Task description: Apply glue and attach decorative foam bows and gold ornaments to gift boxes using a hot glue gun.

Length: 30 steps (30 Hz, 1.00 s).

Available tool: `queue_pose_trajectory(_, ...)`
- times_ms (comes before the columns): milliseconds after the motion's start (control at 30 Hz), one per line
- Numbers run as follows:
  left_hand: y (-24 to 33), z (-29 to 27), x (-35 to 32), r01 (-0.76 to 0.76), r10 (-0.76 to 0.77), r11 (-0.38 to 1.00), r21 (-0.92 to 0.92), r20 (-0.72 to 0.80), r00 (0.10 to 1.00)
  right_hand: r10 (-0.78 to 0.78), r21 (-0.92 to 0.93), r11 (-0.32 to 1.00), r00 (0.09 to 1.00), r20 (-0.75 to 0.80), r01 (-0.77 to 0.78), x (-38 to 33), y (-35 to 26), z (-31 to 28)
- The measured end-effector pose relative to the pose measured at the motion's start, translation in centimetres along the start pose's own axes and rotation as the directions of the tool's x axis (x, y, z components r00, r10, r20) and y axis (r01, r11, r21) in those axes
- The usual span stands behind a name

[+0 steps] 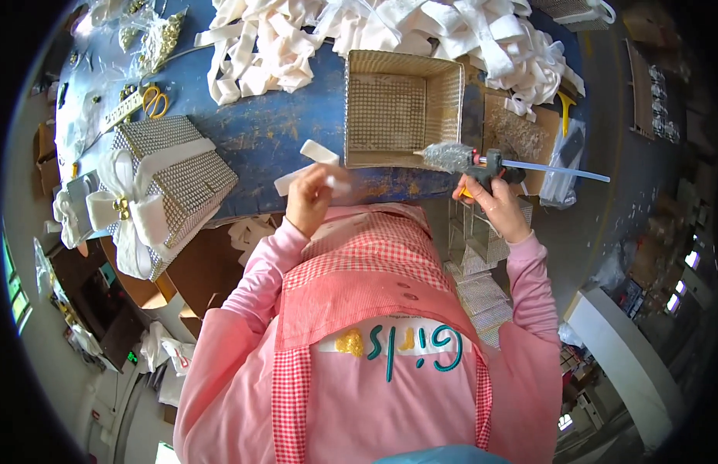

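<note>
View: head, the only one supplied.
Open box: a beaded, silvery box [386,112] rests at the far edge of reach, centre of the blue table [274,139], its open mouth toward the wearer.
Left hand: the left hand [308,199] is at the near table edge, fingers curled beside a white fabric strip [320,151]; blur hides whether they pinch it, so grip cannot be told.
Right hand: the right hand [494,207] is wrapped around a black glue gun [492,164], nozzle leftward at the box's near right corner.
Done: the decorated box [196,176] at left bears a white band and bow [127,207]; judged complete or nearly so.
Left to do: no band or bow shows on the open box; judged an early stage. Many loose strips [274,58] lie at the far side.
Writing: teal and yellow lettering on the pink top [359,417], inverted; no other label is legible.
</note>
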<state>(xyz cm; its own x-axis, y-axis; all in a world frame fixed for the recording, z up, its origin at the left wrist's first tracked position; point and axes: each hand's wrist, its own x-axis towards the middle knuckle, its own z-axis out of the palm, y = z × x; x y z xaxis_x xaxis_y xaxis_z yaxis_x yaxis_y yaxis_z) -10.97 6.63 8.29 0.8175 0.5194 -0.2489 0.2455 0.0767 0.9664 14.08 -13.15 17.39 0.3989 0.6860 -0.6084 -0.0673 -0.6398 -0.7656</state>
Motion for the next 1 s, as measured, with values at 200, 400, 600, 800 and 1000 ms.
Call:
queue_pose_trajectory(200,1.3,1.7,-0.4,0.296,-0.263,0.933,-0.204,0.171,0.949,0.069,-0.127,0.991,0.987,0.145,-0.051,2.4,-1.1,-1.5)
queue_pose_trajectory(400,1.9,3.1,0.9,0.178,-0.182,0.983,0.036,0.213,0.96,0.164,-0.376,0.924,0.956,0.244,-0.062,4.4,-2.6,-2.6)
queue_pose_trajectory(600,1.2,3.7,1.6,0.132,-0.189,0.968,0.214,0.272,0.944,0.158,-0.352,0.935,0.931,0.328,-0.035,6.3,-2.6,-3.1)
queue_pose_trajectory(800,1.3,4.3,1.9,0.129,-0.193,0.961,0.244,0.261,0.946,0.213,-0.372,0.925,0.911,0.353,-0.072,6.8,-2.8,-4.4)
queue_pose_trajectory(1000,1.6,5.1,2.0,0.063,-0.118,0.958,0.281,0.183,0.976,0.271,-0.401,0.909,0.895,0.354,-0.117,7.2,-1.4,-5.0)
